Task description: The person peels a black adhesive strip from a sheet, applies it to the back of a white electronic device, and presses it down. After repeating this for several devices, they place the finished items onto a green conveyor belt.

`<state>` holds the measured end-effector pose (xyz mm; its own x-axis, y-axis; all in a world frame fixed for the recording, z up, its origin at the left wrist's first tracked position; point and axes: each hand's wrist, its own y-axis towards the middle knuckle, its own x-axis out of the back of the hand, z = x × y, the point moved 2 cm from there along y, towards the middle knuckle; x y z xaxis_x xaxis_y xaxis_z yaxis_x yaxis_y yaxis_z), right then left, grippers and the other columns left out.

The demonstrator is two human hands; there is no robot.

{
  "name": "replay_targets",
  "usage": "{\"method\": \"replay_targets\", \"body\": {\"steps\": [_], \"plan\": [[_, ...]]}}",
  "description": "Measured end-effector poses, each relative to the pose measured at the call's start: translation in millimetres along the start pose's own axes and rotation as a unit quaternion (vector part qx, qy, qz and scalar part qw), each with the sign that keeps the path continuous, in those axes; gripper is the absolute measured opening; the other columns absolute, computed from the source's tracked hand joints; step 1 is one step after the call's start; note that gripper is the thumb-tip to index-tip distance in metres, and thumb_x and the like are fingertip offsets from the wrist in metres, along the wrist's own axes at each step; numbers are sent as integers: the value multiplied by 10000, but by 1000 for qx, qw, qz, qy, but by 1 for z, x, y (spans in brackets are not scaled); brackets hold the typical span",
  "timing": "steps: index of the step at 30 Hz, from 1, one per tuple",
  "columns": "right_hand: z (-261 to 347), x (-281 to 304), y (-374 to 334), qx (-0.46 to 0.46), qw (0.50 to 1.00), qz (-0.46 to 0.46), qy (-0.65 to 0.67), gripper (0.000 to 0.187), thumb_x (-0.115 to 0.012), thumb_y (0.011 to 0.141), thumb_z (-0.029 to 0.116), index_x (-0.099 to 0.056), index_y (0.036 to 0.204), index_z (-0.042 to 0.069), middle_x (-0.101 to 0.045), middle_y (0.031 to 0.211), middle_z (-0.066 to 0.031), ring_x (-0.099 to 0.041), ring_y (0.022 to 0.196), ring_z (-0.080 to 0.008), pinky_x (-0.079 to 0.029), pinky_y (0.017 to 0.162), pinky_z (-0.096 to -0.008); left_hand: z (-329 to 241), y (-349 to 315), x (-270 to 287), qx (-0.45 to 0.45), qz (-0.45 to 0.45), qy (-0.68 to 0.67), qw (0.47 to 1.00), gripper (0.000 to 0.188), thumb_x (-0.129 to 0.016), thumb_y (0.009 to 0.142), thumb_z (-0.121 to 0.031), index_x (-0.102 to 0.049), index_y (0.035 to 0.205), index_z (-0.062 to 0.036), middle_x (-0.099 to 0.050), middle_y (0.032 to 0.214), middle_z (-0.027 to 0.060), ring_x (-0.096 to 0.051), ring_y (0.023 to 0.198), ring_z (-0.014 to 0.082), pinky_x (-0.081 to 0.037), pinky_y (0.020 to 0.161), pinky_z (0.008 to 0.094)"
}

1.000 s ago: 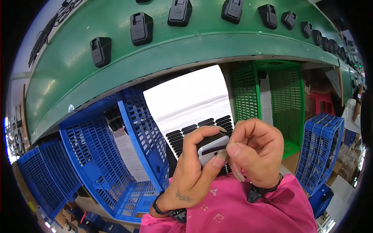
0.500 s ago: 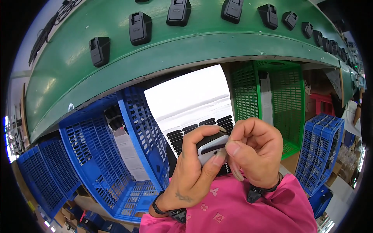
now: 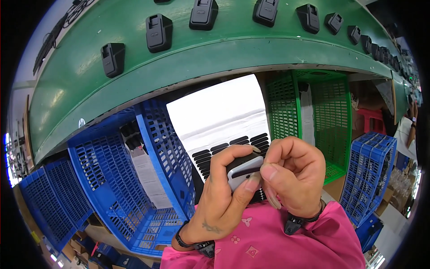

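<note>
My left hand (image 3: 219, 193) is closed around a small grey-and-black casing (image 3: 239, 180) with rounded corners, its grey face turned up. Across that face lies a black oblong strip (image 3: 247, 169), and a small dark hole shows below it. My right hand (image 3: 295, 175) is closed in a pinch, thumb and forefinger against the casing's right end, where the strip ends. Whether those fingertips grip the strip is hidden. Under my hands is a white backing sheet (image 3: 219, 112) carrying rows of black oblong pads (image 3: 201, 158), partly covered by my fingers.
Several black charger-like docks (image 3: 159, 33) stand along a green bench (image 3: 215, 51) ahead. A blue crate (image 3: 103, 179) sits at left, a green crate (image 3: 329, 121) at right. Beyond are stacked blue crates (image 3: 369, 172) and a red stool (image 3: 371, 119). Another person's arm (image 3: 413, 127) shows at far right.
The nearer black docks have shifted slightly left along the bench. At far right, another person's arm has come into view. My hands and the casing hold almost the same position.
</note>
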<state>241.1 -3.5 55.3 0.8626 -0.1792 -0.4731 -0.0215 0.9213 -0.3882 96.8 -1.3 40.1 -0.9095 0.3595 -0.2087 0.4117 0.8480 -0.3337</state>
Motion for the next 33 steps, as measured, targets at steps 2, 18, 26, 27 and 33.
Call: {"method": "replay_targets", "body": {"steps": [2, 18, 26, 27, 33], "plan": [[0, 0, 0, 1, 1000, 8, 2, 112, -595, 841, -21, -533, 912, -82, -614, 765, -74, -548, 582, -41, -415, 465, -171, 0, 0, 0, -3, 0, 3, 1000, 413, -518, 919, -119, -337, 1267, 8, -536, 1092, 162, -571, 937, 198, -460, 814, 311], [-3, -4, 2, 10, 1000, -15, -16, 99, -583, 835, -63, -526, 914, -87, -607, 792, -76, -597, 673, -75, -492, 556, -203, 1, 1, 0, -26, -21, 34, 999, 417, -513, 902, -98, -313, 1260, -23, -507, 1044, 94, -485, 735, 75, -414, 608, 194], [-8, -4, 5, 37, 998, -23, -36, 110, -591, 832, -59, -518, 913, -57, -603, 808, -69, -600, 705, -67, -480, 569, -186, 7, 4, 2, -55, -26, 70, 996, 412, -508, 902, -100, -318, 1257, -19, -510, 1044, 93, -483, 726, 77, -409, 606, 191], [-9, -5, 6, 37, 998, -23, -36, 110, -591, 832, -59, -518, 913, -57, -603, 808, -69, -600, 705, -67, -480, 569, -186, 11, 5, 3, -76, -27, 95, 992, 414, -502, 906, -112, -310, 1261, -20, -509, 1042, 96, -490, 717, 84, -414, 596, 196], [-20, 0, 18, 92, 985, -126, -79, 152, -652, 823, 5, -517, 887, -24, -563, 742, -23, -509, 643, -24, -412, 551, -156, 12, 6, 4, 23, -48, -62, 997, 427, -466, 931, -169, -264, 1281, -30, -508, 1057, 141, -523, 690, 120, -442, 540, 221]]}}
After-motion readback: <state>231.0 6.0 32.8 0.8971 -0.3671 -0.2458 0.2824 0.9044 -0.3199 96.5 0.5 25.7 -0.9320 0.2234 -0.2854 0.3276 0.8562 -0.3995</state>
